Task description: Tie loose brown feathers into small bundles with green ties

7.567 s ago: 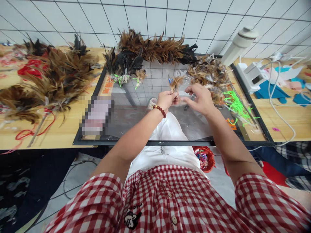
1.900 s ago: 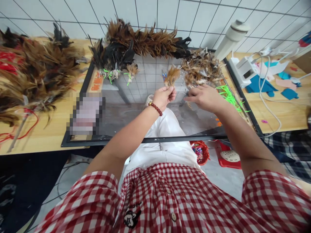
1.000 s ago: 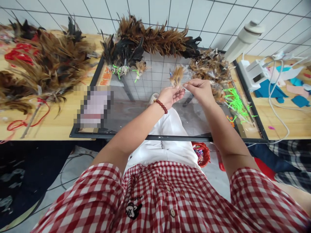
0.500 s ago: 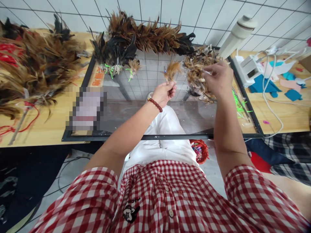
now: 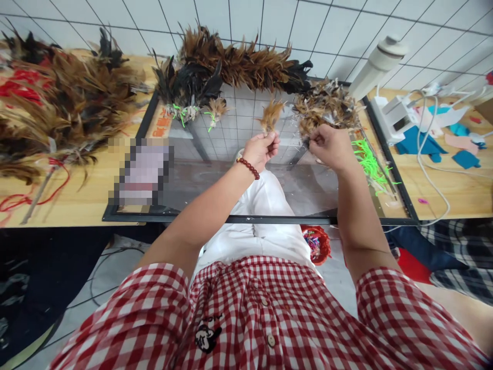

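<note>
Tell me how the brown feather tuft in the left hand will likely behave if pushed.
The brown feather tuft is probably very light, being thin plumes. Its splayed tips would likely bend and spread. Pinched at the base by the left hand, it should be steadier there.

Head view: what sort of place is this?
Probably a craft workspace: a heap of brown feathers and bright green strands lie on a black-framed panel, and the left hand pinches a small feather bunch.
</note>
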`<state>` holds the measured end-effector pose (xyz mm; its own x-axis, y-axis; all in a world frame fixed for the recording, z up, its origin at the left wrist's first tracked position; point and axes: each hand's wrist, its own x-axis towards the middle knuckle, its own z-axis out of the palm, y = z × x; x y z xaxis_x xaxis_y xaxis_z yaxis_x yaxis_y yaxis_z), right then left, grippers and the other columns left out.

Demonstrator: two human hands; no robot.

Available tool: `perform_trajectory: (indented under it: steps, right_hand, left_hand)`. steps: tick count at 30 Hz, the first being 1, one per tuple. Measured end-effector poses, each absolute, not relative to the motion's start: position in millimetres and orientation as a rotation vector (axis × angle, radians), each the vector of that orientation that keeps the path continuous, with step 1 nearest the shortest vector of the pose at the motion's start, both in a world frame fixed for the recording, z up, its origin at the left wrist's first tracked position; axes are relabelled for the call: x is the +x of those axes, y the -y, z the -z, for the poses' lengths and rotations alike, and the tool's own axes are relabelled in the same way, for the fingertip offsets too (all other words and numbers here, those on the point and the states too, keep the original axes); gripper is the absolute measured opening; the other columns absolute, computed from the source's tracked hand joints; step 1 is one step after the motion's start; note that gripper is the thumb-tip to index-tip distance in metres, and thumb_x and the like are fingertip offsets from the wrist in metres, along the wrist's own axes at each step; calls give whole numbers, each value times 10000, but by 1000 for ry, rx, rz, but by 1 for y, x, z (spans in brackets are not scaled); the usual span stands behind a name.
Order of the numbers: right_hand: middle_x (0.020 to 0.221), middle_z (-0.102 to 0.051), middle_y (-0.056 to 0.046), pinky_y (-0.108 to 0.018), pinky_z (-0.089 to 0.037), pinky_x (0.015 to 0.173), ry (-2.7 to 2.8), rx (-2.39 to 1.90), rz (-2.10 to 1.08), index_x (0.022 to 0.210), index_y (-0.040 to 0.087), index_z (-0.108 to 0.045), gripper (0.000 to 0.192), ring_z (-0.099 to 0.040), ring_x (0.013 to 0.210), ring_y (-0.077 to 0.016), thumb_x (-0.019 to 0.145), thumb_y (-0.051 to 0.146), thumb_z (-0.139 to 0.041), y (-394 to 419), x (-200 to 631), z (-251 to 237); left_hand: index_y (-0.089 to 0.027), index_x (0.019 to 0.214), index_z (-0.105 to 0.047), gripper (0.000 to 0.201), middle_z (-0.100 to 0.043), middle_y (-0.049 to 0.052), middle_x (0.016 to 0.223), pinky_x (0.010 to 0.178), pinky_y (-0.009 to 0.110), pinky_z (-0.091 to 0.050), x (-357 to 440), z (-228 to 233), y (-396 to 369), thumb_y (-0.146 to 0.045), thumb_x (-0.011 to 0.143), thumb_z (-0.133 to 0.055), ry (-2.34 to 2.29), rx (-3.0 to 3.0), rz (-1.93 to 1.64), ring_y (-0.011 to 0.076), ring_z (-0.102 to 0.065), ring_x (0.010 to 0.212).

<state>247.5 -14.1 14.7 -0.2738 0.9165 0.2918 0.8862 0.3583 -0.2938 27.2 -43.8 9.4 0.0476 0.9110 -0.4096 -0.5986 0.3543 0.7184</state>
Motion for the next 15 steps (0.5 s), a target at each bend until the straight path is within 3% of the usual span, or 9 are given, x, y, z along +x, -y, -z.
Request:
perform_trajectory:
  steps: [3, 8, 12, 15]
  right_hand:
    - [879, -781, -80, -402, -543, 801, 2243, -1520, -107, 1082, 216, -786, 362, -713, 858, -279, 783, 180, -586, 14, 250, -11]
    - [1054, -788, -88, -468, -556, 933, 2251, -1309, -8, 1030, 263, -800, 302, -729, 1000, -287, 912, 230, -525, 15, 249, -10]
    - [1071, -767, -82, -520, -519, 976, 2250, -1241, 220, 1093, 304, -761, 271, -701, 1033, -294, 999, 314, -507, 18, 239, -11]
    - [1025, -741, -70, -513, -497, 987, 2280, -1173, 196, 1106, 312, -723, 246, -677, 1021, -279, 1030, 370, -496, 21, 229, -11]
  left_hand:
    - [-156, 817, -640, 210, -635, -46, 660, 632, 153, -458, 27, -10, 45, -147, 1022, -598, -965, 419, -1205, 25, -572, 568]
    - [-162, 844, -659, 163, -680, -31, 688, 732, 156, -530, 26, -8, 43, -186, 1004, -639, -991, 410, -1172, 37, -624, 614]
    - [-152, 921, -698, 103, -763, 37, 796, 880, 222, -594, 28, -5, 43, -204, 995, -648, -984, 392, -1031, 94, -735, 773]
    - [-146, 946, -695, 136, -794, 82, 896, 969, 263, -595, 30, -7, 46, -207, 1017, -597, -951, 388, -949, 134, -773, 920]
